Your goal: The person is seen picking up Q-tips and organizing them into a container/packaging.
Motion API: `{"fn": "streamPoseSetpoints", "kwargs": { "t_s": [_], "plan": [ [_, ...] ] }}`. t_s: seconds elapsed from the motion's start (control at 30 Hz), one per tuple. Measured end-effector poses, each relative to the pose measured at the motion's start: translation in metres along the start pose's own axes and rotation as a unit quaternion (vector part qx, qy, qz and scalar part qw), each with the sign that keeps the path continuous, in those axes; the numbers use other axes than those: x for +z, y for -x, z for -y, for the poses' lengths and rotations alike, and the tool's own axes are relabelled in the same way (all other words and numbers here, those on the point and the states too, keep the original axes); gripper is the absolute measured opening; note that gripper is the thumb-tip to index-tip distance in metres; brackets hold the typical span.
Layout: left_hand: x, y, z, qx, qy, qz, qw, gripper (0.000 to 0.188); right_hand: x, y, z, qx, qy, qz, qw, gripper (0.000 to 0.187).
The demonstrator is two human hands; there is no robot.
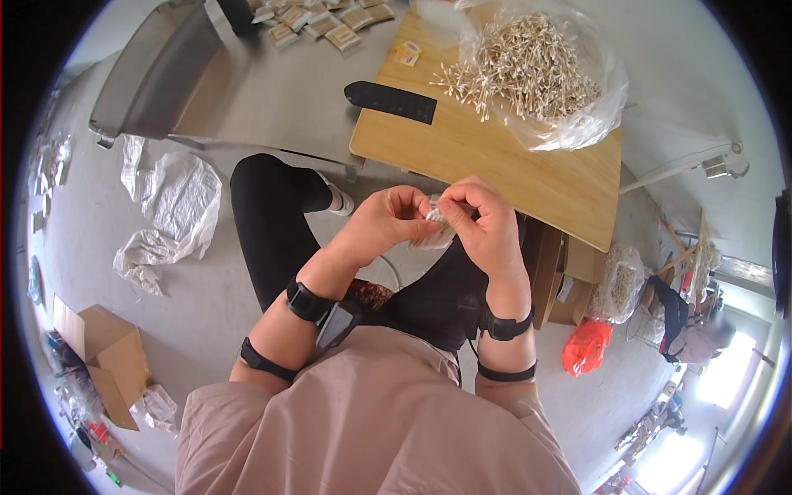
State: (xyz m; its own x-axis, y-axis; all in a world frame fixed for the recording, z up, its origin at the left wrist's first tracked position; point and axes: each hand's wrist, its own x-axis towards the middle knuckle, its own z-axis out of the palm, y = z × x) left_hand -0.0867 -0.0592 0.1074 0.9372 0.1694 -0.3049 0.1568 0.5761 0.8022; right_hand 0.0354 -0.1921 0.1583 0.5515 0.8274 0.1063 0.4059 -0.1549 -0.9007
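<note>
Over my lap, just off the near edge of the wooden table (487, 165), my two hands meet at a small clear bag of cotton swabs (436, 241). My left hand (384, 223) pinches the bag's left side between thumb and fingers. On its right side my right hand (487, 224) is closed too, thumb and forefinger at the bag's upper part. White swab tips show between the hands; fingers cover part of the bag. A big heap of loose cotton swabs (536, 70) lies in an open clear plastic bag (606, 111) on the table.
A black strip (390, 102) and a small yellow card (407, 53) lie on the table. Several small packs (342, 37) sit on the metal table (272, 103). White sheeting (177, 206), an open carton (107, 355) and a red bag (586, 347) rest on the floor. Another person (697, 338) is far right.
</note>
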Motion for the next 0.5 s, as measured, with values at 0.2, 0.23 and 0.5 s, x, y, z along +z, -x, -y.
{"fn": "streamPoseSetpoints", "kwargs": {
  "t_s": [0.2, 0.23, 0.5],
  "plan": [
    [-0.001, 0.002, 0.000, -0.001, 0.047, 0.031, 0.998, 0.015, 0.000, 0.002, -0.006, 0.005, -0.043, 0.015, 0.999, 0.005],
    [-0.001, 0.002, 0.000, -0.001, 0.053, 0.036, 0.998, 0.014, 0.000, 0.003, -0.006, 0.006, -0.043, 0.015, 0.999, 0.005],
    [-0.011, 0.001, 0.005, -0.006, 0.068, 0.051, 0.996, 0.013, 0.002, 0.002, -0.003, -0.009, -0.015, 0.001, 1.000, 0.008]
  ]
}}
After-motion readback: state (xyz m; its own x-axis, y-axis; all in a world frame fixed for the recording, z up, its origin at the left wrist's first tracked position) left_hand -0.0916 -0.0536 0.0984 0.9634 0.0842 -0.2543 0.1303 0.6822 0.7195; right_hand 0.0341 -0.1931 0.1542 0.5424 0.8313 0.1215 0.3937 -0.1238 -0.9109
